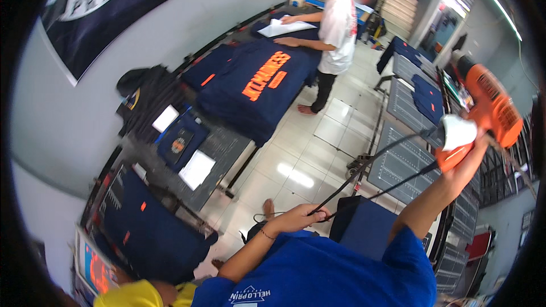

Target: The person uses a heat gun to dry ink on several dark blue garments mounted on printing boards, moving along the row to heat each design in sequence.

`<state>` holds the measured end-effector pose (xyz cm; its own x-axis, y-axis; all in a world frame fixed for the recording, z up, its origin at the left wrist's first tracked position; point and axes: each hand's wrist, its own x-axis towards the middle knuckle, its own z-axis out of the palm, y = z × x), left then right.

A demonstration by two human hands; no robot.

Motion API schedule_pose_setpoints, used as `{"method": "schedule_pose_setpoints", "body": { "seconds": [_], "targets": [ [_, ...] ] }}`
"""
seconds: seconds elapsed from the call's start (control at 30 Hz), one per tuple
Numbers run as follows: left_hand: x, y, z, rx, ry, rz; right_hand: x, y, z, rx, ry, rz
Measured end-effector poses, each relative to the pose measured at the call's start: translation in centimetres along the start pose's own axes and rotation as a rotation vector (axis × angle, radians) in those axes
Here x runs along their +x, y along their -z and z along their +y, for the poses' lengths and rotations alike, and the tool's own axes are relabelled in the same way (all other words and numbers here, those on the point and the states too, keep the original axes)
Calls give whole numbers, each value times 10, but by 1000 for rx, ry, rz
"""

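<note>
My right hand (467, 162) is raised at the right, its fingers closed round the handle of an orange heat gun (493, 99) with a dark nozzle. A white piece (458, 131) shows against the gun near its handle. From there a black cord (369, 162) runs down to the left in two strands. My left hand (297, 218), low in the middle, is closed on that cord. Below the cord lies a dark blue flat-topped block (364, 227), whose kind I cannot make out.
Navy shirts with orange print (267, 79) cover the long table at left, where a person in a white shirt (340, 34) handles white paper (284, 26). Printing boards (398, 142) line the right. Someone's yellow sleeve (131, 294) shows at lower left.
</note>
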<state>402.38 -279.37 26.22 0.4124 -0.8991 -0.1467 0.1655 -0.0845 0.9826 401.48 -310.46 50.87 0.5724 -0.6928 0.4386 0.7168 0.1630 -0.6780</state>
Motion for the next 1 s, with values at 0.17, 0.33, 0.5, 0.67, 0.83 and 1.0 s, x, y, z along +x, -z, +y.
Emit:
{"method": "schedule_pose_setpoints", "body": {
  "seconds": [0.17,0.33,0.5,0.67,0.83,1.0],
  "targets": [
    [104,38,27,38,-74,-284,-21,66,38,-88,-149,-182],
    [188,71,40,-80,39,-265,-43,101,43,-290,-168,321],
    [298,88,41,319,-210,-458,-111,156,29,-192,-115,607],
    [385,33,50,541,-405,-617,-199,178,21,-136,-116,1146],
    [453,-22,-14,681,-457,-456,-251,212,-9,-564,-352,1333],
    [501,-60,-83,817,-464,-212,-239,251,-43,-656,-567,1255]
  ]
}}
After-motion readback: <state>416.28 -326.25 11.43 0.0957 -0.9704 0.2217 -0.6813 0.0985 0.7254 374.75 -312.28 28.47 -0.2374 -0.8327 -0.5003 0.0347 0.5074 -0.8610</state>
